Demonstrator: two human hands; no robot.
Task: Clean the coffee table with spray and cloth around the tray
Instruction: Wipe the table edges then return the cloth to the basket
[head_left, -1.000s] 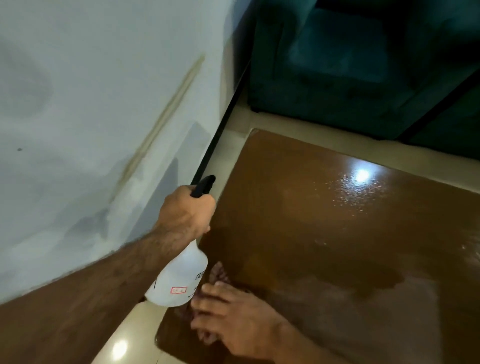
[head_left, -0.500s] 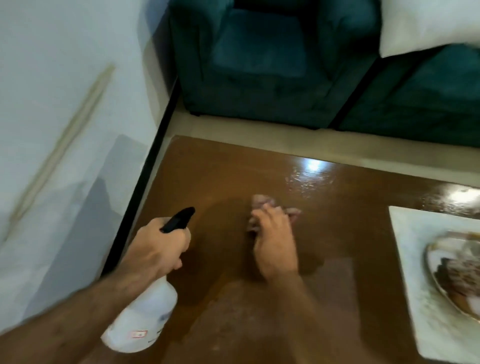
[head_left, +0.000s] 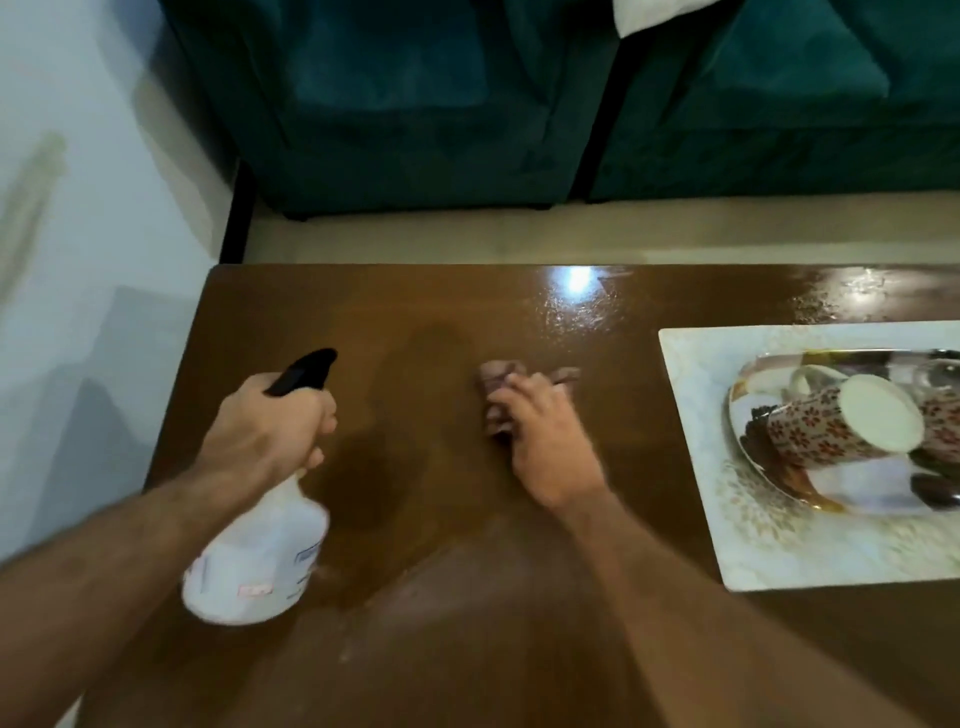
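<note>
The glossy brown coffee table (head_left: 415, 649) fills the lower view. My left hand (head_left: 265, 431) grips the neck of a white spray bottle (head_left: 254, 561) with a black nozzle, held over the table's left part. My right hand (head_left: 545, 441) presses a small brownish cloth (head_left: 498, 376) flat on the table's middle. Fingers cover most of the cloth. A white patterned tray (head_left: 769, 545) lies at the right. It carries a silver plate with a floral cup (head_left: 831, 431) on its side.
Wet glare marks the table's far edge (head_left: 576, 291). Two dark teal sofa seats (head_left: 415, 104) stand beyond a strip of beige floor. A pale wall (head_left: 78, 260) runs along the left, close to the table's left edge.
My view swung right, bringing the tray and cup into sight. My right hand slid the cloth from the table's near left corner toward the middle. The bottle stays in my left hand.
</note>
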